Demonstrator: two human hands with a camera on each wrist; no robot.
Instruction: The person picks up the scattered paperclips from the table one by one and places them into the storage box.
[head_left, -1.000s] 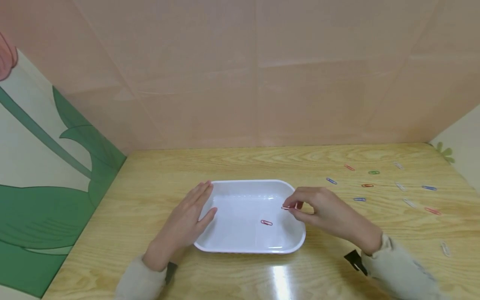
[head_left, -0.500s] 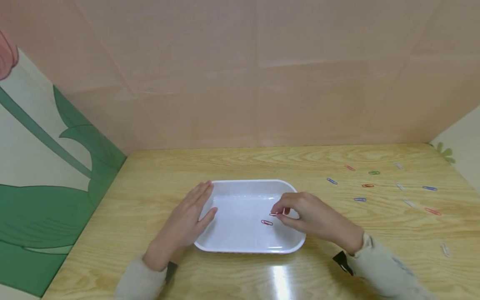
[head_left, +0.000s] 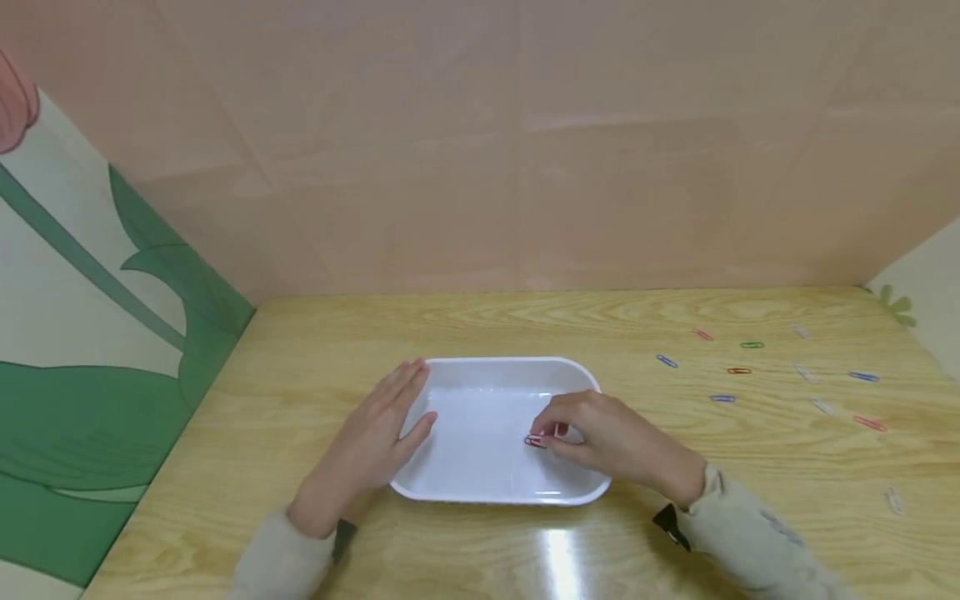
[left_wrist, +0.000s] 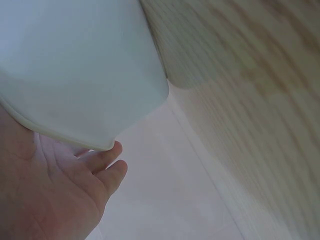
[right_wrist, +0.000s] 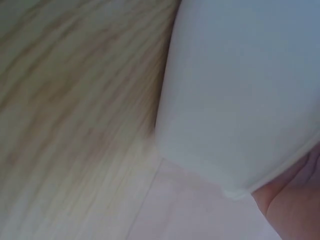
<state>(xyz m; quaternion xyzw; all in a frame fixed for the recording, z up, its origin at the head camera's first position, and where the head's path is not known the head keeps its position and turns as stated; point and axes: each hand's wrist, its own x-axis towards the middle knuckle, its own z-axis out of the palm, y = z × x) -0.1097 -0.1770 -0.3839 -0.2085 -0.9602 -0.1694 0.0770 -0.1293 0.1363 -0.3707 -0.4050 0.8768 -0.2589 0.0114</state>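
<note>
Tray: white, glossy, rounded-rectangular tray (head_left: 468, 467), standing on the pale wood-grain bench (head_left: 337, 333).
Left grip: bare left hand (head_left: 375, 437) at tray's left rim; fingers nearly straight, thumb spread over the inside, nothing held.
Right grip: bare right hand (head_left: 596, 433) reaching over tray's right rim; thumb and fingers pinching at the tips.
In the pinch: red, looped-wire paper clip (head_left: 535, 441), over tray's floor, right of its centre; contact with the floor cannot be told.
Scattered clips: right of tray, on the bench: blue paper clips (head_left: 722, 398), pink paper clips (head_left: 870, 423), white paper clips (head_left: 822, 407), one green paper clip (head_left: 752, 344), another red paper clip (head_left: 738, 371).
Backdrop: pinkish sheet (head_left: 420, 167) beyond tray.
</note>
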